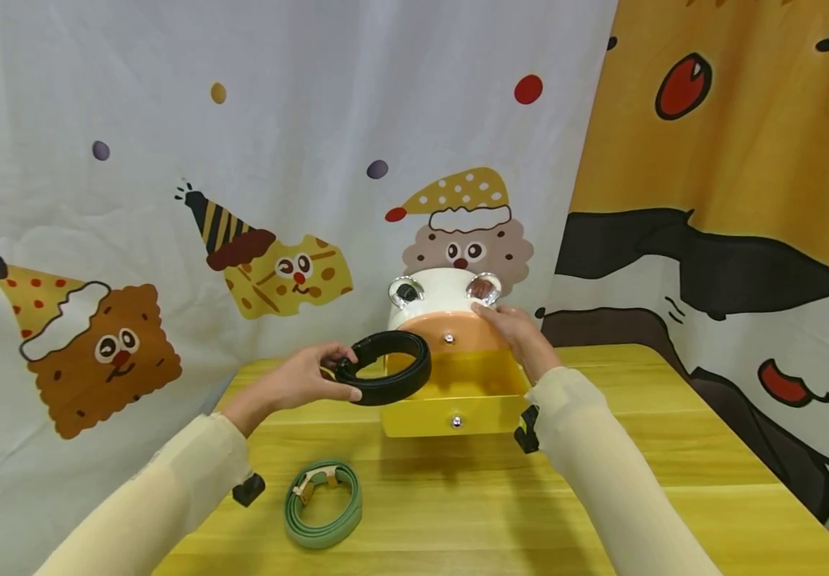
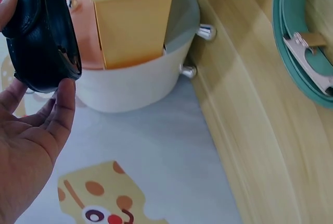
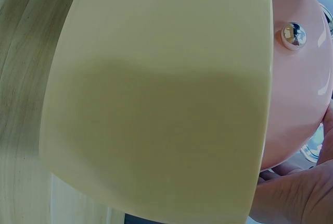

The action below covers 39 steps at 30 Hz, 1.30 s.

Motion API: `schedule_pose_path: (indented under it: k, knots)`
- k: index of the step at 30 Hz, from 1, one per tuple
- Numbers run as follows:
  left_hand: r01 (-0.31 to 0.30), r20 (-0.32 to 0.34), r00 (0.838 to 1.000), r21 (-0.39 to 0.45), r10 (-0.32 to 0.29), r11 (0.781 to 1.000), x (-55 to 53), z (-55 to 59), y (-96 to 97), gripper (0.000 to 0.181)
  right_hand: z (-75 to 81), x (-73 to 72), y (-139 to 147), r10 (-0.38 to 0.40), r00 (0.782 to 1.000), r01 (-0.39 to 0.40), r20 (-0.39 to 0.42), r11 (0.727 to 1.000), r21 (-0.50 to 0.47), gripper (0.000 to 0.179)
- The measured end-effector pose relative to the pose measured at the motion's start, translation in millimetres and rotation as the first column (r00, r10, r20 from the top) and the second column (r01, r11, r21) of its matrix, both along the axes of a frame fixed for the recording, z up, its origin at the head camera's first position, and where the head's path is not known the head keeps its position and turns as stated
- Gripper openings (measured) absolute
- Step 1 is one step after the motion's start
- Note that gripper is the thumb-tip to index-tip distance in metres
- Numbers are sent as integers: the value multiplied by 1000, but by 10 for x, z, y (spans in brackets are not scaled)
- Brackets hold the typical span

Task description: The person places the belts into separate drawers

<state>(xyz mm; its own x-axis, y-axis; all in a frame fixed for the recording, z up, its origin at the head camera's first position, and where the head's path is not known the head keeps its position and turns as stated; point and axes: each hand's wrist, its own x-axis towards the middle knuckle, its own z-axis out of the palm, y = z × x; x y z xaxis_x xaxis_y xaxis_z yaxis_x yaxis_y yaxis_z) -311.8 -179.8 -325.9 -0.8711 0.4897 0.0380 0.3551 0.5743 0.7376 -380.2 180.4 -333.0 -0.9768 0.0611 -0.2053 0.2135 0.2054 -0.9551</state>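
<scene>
My left hand (image 1: 306, 376) holds a coiled black belt (image 1: 391, 390) by its left side, thumb below and fingers above. The coil hangs in front of a white animal-shaped drawer box (image 1: 439, 290) with shiny round eyes. My right hand (image 1: 524, 334) grips the box's upper right side, its thumb near the right eye. Below the closed pink upper drawer (image 3: 299, 91), the yellow lower drawer (image 1: 418, 420) stands pulled out toward me. In the left wrist view, fingertips press the lower edge of the black belt (image 2: 44, 39).
A coiled green belt (image 1: 321, 534) with a metal buckle lies on the wooden table (image 1: 458, 512), in front and left of the box. Behind the table hangs a white cartoon-print curtain (image 1: 299, 104), with a yellow animal print (image 1: 760, 152) at the right.
</scene>
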Motion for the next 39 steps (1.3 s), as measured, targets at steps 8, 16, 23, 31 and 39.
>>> schedule_pose_path:
  k: [8,16,23,31,39]
  knots:
    - [54,6,999,0,-54,999,-39,-43,216,51,-23,-29,18,10,1000,-10,11,1000,-4,83]
    - [94,13,995,-1,-94,996,-82,-84,415,49,-24,-30,24,0,1000,0,13,1000,5,77]
    - [141,12,990,8,-141,990,-115,-110,554,49,-46,-49,40,12,1000,-12,13,1000,25,79]
    - [171,7,985,9,-171,985,-139,-128,686,49,-16,-19,16,20,1000,-20,-11,1000,8,84]
    - [168,13,986,15,-169,986,-159,-159,796,47,-44,-75,8,15,1000,-15,16,1000,-4,78]
